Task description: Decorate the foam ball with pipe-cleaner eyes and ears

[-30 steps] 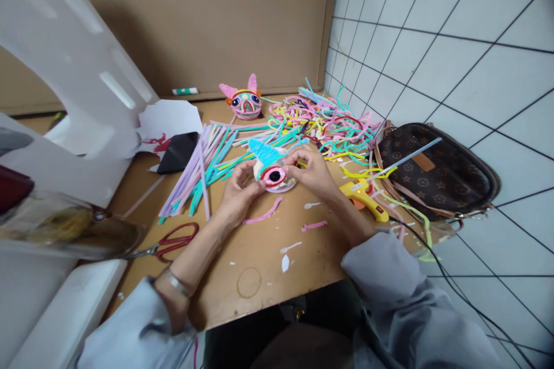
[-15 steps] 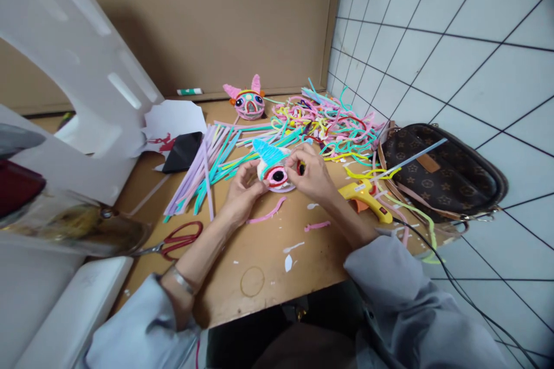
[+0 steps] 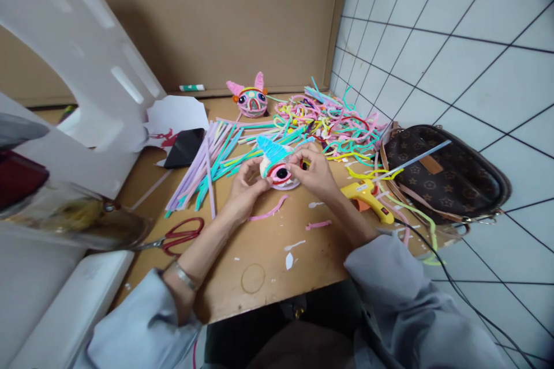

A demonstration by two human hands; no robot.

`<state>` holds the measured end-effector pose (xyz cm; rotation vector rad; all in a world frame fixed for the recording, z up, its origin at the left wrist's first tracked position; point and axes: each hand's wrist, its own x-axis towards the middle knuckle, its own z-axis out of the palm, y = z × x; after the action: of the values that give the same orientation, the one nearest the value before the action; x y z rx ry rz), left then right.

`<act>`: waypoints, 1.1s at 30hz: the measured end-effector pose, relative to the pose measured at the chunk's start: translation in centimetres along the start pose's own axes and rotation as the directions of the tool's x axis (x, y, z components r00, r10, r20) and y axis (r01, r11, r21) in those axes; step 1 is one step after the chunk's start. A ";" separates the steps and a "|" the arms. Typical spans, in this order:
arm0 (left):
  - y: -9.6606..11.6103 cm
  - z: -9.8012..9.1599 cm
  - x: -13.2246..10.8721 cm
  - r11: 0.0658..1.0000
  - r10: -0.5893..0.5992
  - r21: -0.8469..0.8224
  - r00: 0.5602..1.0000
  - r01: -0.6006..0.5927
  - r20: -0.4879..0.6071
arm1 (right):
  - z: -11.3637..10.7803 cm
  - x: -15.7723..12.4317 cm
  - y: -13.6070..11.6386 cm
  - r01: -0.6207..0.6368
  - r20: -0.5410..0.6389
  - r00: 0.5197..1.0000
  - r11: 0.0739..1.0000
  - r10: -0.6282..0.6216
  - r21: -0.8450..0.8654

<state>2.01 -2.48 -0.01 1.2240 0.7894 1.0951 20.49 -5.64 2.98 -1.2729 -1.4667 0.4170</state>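
Note:
Between my two hands, just above the table, is a pipe-cleaner animal head (image 3: 275,151) with a blue pointed ear, a white and blue top, and a black eye ringed in pink and red. My left hand (image 3: 247,187) grips its left edge, thumb near the lower rim. My right hand (image 3: 315,170) has its fingers pinched at the front beside the eye and covers much of the right side; whether a small piece is in that pinch cannot be made out. Pink pipe-cleaner pieces (image 3: 272,209) lie on the table just below the head.
Bundled pipe cleaners (image 3: 203,167) and a tangled heap (image 3: 333,124) lie behind. A finished pink head (image 3: 252,102) stands at the back. A yellow glue gun (image 3: 367,199) and brown bag (image 3: 445,173) are right; red-handled scissors (image 3: 184,235), a phone (image 3: 185,148) and a white plastic frame (image 3: 104,52) are left.
The view has shifted slightly. Both hands stay on the animal head in nearly the same pose, with the right fingers moved a little at its front.

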 end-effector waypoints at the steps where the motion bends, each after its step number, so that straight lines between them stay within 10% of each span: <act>1: 0.0 0.0 0.0 1.000 0.003 0.006 1.000 -0.003 0.001 | -0.1 0.0 0.0 -0.002 0.003 1.000 1.000 0.002 0.003; 33: 1.9 -0.1 0.2 0.978 -0.200 -0.078 0.974 0.193 -0.108 | -0.2 0.2 0.1 -0.130 -0.092 0.980 0.918 0.176 0.374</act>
<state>1.52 -2.29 1.84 1.0097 0.9340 1.0275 20.80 -5.51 3.07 -1.0913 -1.1232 0.6719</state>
